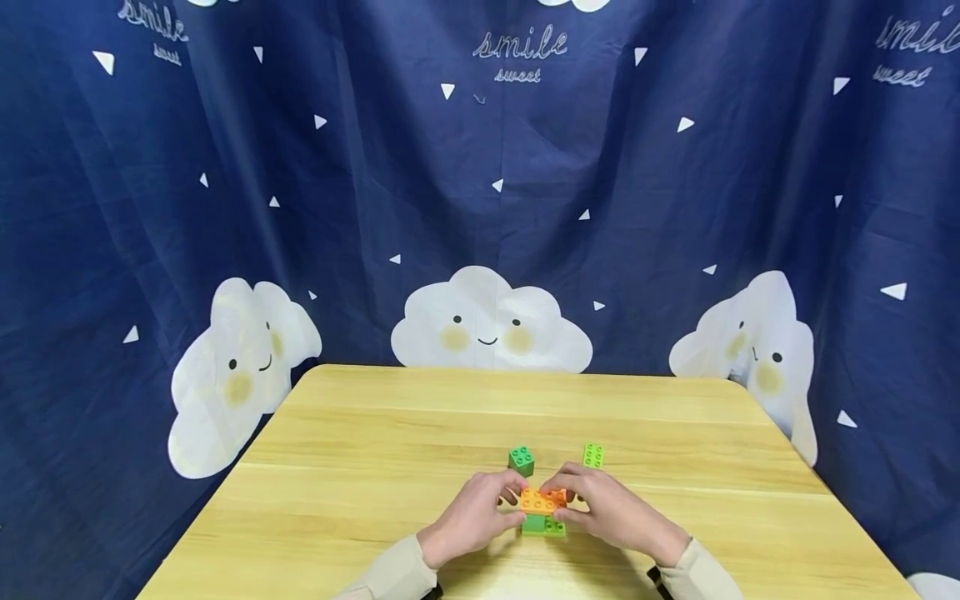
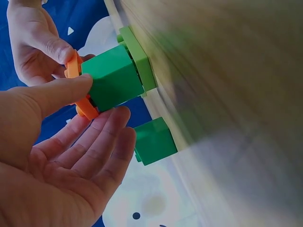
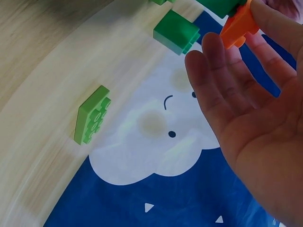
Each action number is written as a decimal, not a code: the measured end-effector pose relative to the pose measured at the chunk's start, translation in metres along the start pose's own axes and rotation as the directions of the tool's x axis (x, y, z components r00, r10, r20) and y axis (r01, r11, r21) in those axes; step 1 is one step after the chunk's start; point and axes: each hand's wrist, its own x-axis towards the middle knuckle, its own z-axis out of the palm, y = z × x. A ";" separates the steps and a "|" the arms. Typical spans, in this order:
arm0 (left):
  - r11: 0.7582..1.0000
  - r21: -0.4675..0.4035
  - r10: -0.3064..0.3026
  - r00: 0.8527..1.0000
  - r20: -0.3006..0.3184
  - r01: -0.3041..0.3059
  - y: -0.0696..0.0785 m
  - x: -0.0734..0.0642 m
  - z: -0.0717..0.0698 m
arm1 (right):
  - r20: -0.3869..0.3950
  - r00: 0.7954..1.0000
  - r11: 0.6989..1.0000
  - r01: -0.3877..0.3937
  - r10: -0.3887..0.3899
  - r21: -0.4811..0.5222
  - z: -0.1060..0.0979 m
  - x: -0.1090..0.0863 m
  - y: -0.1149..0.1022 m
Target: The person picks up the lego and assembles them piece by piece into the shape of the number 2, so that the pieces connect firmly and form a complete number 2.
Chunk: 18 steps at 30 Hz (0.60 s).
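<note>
the left hand (image 1: 480,510) and the right hand (image 1: 611,504) meet over a small stack of toy bricks near the front of the table (image 1: 375,433). both hands pinch the orange plate (image 1: 538,502) at the top of the stack, one from each end, thumb on the near side and fingers on the far side. the left thumb also touches the edge of the green block (image 2: 113,78) just under it. that block sits on the light green plate (image 2: 139,61), toward its left end, and studs of the plate show bare on the right.

just behind the stack, near the left fingertips, a second green block (image 1: 521,461) stands on the table with its studs up. a second light green plate (image 1: 593,455) lies apart from it, farther right, beyond the right hand, also studs up.

pale sleeves (image 1: 397,575) cover both forearms, with a dark band (image 1: 660,582) at the right wrist. behind the table hangs a dark blue cloth (image 1: 360,183) printed with smiling white clouds (image 1: 491,325), small white triangles (image 1: 447,91) and the words "smile sweet".
</note>
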 end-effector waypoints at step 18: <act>0.998 0.054 0.009 1.000 0.006 -0.010 -0.001 -0.001 0.000 | 0.015 1.000 0.999 0.005 -0.006 0.046 -0.001 0.000 -0.001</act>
